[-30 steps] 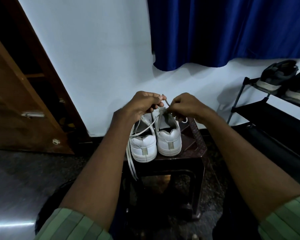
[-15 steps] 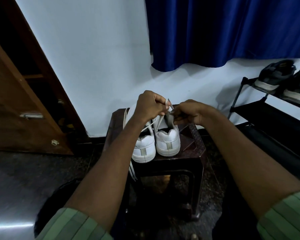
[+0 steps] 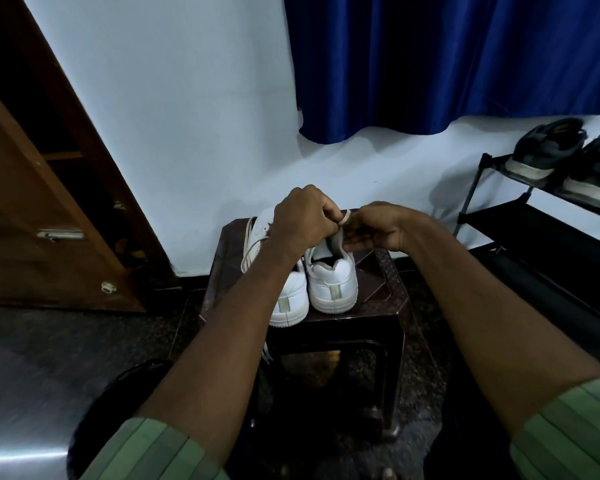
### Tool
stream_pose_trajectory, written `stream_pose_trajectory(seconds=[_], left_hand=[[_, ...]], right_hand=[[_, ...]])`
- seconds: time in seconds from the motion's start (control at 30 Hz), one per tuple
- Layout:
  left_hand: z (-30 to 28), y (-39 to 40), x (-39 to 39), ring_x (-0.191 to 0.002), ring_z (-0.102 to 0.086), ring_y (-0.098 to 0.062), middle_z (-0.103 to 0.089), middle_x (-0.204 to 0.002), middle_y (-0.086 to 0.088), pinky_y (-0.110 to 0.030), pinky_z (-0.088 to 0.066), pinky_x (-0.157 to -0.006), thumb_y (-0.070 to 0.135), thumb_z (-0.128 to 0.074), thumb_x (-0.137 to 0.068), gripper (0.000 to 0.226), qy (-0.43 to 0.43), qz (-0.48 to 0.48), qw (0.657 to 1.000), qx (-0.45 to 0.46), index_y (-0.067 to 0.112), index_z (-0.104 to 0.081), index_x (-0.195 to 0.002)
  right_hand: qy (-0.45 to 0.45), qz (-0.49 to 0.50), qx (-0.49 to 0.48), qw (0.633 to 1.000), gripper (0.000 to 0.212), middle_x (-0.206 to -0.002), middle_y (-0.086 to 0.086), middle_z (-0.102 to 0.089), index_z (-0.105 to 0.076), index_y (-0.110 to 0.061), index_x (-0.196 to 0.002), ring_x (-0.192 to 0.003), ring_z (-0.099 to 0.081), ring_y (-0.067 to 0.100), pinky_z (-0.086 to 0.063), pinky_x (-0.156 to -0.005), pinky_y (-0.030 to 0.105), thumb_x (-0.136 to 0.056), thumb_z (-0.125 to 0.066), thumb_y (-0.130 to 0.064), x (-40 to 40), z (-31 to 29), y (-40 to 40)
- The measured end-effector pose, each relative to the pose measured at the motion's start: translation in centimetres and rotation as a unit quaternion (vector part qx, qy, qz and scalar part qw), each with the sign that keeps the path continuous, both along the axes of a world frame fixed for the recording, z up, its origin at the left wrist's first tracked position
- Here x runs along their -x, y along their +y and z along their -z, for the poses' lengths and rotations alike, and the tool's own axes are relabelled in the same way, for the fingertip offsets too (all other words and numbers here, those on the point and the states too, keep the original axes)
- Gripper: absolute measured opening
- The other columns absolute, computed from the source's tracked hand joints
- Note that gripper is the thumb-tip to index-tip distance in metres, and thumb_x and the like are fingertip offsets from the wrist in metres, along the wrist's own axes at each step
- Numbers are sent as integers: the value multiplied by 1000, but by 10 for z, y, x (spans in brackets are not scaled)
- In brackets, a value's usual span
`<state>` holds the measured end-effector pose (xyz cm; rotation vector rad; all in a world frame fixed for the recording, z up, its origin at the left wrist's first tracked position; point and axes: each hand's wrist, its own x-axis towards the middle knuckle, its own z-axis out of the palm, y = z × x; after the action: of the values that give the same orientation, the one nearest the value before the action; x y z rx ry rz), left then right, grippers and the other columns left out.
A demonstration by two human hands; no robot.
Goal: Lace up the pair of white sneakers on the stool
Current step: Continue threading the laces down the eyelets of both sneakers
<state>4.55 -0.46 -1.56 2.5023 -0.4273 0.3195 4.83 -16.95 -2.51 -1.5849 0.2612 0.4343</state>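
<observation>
Hands meet above the right sneaker on the stool: our left hand curls round a white lace loop, our right hand pinches it beside the tongue. Below our left wrist, the left sneaker overhangs the edge with loose laces trailing; a snagged pull could tip it off.

Dim indoor light; glare streaks the floor at lower left, wide-angle distortion bends the door at left.
</observation>
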Motion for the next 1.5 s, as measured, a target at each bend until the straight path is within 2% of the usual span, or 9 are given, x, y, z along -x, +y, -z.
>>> stream_pose_trajectory(seconds=[0.27, 0.43, 0.6, 0.83, 1.0, 1.2, 1.3, 1.4, 1.5], left_hand=[[-1, 2, 0, -71, -67, -3, -72, -67, 22, -31, -60, -71, 25, -84, -70, 15, 29, 10, 999, 36, 39, -79, -69], [-3, 1, -1, -63, -61, -1, -66, -58, 22, -22, -49, -62, 30, -86, -69, 9, 14, -29, 998, 54, 37, -81, -71], [-2, -2, 0, -76, -68, -14, -71, -76, 18, -37, -54, -91, 35, -86, -73, 7, -43, -27, 998, -28, 30, -84, -78], [1, 2, -5, -76, -68, -11, -75, -72, 15, -39, -54, -92, 39, -86, -68, 9, 11, -12, 1000, -5, 34, -82, -74], [-11, 11, -2, -85, -68, -15, -73, -73, 8, -33, -51, -79, 16, -78, -75, 12, 247, 7, 930, 273, 20, -73, -66], [-30, 21, -6, -96, -67, -9, -81, -102, 4, -32, -36, -78, 31, -65, -91, 6, 311, -13, 837, 451, 27, -65, -96], [-31, 23, -7, -94, -68, -8, -81, -101, 5, -30, -37, -75, 33, -67, -91, 11, 304, -17, 836, 457, 29, -64, -101], [-31, 23, -7, -93, -68, -9, -81, -99, 3, -31, -38, -78, 34, -68, -92, 14, 286, -27, 842, 457, 26, -67, -102], [-34, 24, -5, -90, -67, -10, -81, -94, 5, -31, -39, -79, 35, -69, -92, 13, 270, -44, 850, 451, 25, -68, -100]], right_hand=[[2, -11, -29, 1000, 15, -82, 10, -69, -64, -6, -92, -81, -68, 20, -63, -67, 29, -102, -55, 0, 0, 6, -2], [10, -12, -50, 999, 10, -90, 12, -73, -67, -4, -96, -81, -73, 20, -65, -65, 30, -99, -59, 1, -5, 9, -7], [5, -4, -57, 998, 15, -84, 11, -71, -67, -2, -90, -79, -71, 20, -65, -65, 29, -96, -59, 9, -5, 13, -9], [14, -5, -50, 999, 19, -90, 10, -68, -65, -5, -93, -82, -68, 18, -63, -61, 27, -98, -53, 9, -7, 17, -4], [63, 26, -82, 994, 17, -81, 13, -71, -63, 0, -93, -64, -73, 19, -64, -59, 30, -99, -48, 7, -5, 5, -15], [48, 153, -301, 940, 31, -71, 11, -69, -51, -5, -78, -56, -67, 23, -52, -51, 26, -99, -30, -4, -12, 4, -29], [24, 64, -124, 990, 22, -53, -5, -35, -45, -18, -74, -38, -27, 11, -23, -41, 20, -94, -45, -12, -18, 10, -28], [-16, -60, 170, 983, 34, -53, -6, -39, -68, -19, -58, -42, -24, 9, -17, -52, 26, -91, -70, -27, -15, 10, -27], [-52, -63, 95, 992, 22, -66, -1, -45, -73, -17, -74, -50, -29, 10, -20, -51, 27, -95, -70, -24, -7, 0, -19]])
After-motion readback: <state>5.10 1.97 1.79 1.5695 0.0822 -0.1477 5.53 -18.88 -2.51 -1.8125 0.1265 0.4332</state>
